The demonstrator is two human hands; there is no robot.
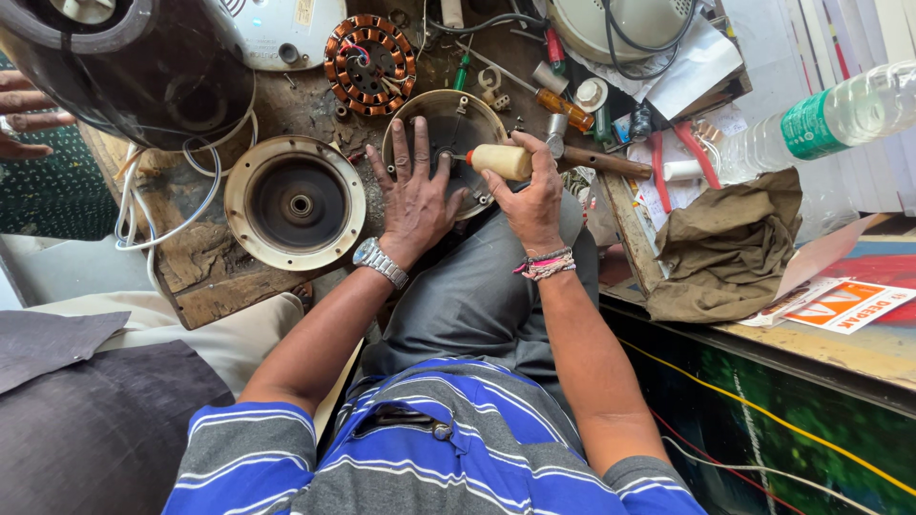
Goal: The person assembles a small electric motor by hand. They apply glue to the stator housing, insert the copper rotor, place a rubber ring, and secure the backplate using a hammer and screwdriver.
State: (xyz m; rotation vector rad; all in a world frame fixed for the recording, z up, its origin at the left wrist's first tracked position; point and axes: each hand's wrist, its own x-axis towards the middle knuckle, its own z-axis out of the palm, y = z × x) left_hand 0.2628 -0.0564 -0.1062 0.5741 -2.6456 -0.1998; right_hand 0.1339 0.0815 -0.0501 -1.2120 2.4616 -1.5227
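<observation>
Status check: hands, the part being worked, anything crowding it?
Left hand flat on round motor cover. Right hand grips cream-handled screwdriver. Hammer lies alongside.

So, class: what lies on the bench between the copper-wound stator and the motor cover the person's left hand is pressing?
In the head view, almost nothing: between the stator and the cover under the left hand runs a narrow strip of worn wooden bench with a few small loose bits.

screwdriver (496, 160) tip hidden, water bottle (840, 119) cropped
</observation>
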